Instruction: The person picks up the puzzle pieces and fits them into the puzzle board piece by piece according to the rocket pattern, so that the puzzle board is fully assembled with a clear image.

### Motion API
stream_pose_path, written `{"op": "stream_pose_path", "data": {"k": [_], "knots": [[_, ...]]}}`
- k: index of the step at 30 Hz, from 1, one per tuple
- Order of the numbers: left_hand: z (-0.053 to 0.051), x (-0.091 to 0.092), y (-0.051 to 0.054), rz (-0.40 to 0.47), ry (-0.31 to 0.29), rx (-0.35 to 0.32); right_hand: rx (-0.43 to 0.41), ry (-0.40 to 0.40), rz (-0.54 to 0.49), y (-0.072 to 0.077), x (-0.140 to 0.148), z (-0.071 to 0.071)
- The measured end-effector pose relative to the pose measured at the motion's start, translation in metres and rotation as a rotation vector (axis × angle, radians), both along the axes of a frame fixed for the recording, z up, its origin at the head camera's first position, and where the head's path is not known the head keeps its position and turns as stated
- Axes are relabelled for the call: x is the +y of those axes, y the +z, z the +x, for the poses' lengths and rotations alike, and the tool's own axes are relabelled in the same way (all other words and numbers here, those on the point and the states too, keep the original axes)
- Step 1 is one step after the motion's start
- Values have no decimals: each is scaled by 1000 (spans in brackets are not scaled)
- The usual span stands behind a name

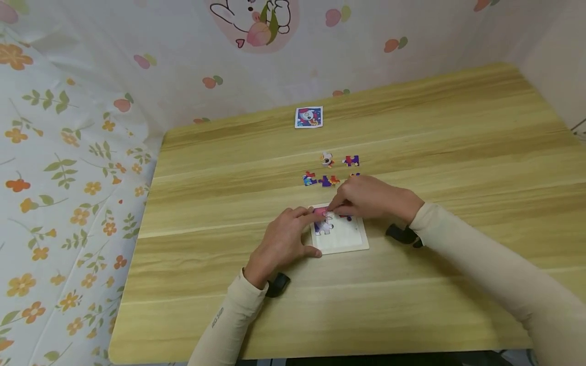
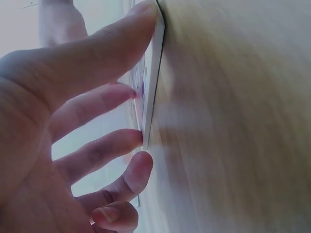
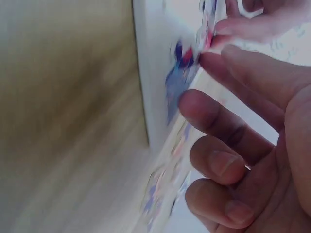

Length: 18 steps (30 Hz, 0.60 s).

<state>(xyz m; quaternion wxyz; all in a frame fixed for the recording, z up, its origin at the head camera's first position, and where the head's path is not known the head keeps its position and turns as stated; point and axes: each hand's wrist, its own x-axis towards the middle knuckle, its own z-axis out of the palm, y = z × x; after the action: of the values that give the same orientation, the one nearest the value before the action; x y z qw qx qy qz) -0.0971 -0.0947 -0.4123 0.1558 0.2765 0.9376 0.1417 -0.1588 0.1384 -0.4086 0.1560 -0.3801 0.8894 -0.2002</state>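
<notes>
A white puzzle board (image 1: 345,241) lies on the table, partly filled along its left and far sides. My left hand (image 1: 283,241) holds the board's left side, thumb at the near corner and a finger reaching onto the placed pieces (image 1: 323,226). In the left wrist view, the thumb and other fingers of this hand (image 2: 73,97) touch the board's rim (image 2: 154,73). Over the far edge, my right hand (image 1: 373,197) pinches at a puzzle piece mostly hidden by its fingers. In the right wrist view, the right hand's fingertips (image 3: 192,104) rest by purple-and-red pieces (image 3: 181,73).
Several loose puzzle pieces (image 1: 328,181) lie just beyond the board, one partly behind the right hand. A small picture card (image 1: 309,117) sits near the table's back edge. Patterned cloth (image 1: 174,61) hangs behind the wooden table (image 1: 220,203).
</notes>
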Motion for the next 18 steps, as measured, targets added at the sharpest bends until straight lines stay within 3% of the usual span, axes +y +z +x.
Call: {"op": "stream_pose_path", "data": {"k": [8, 12, 18], "knots": [[1, -3, -1, -12, -17, 13, 21, -236, -68, 3, 3, -47], [2, -4, -2, -9, -9, 16, 41, -325, -54, 2, 0, -70], [0, -2, -2, -10, -10, 17, -3, -403, 5, -2, -3, -87]]}}
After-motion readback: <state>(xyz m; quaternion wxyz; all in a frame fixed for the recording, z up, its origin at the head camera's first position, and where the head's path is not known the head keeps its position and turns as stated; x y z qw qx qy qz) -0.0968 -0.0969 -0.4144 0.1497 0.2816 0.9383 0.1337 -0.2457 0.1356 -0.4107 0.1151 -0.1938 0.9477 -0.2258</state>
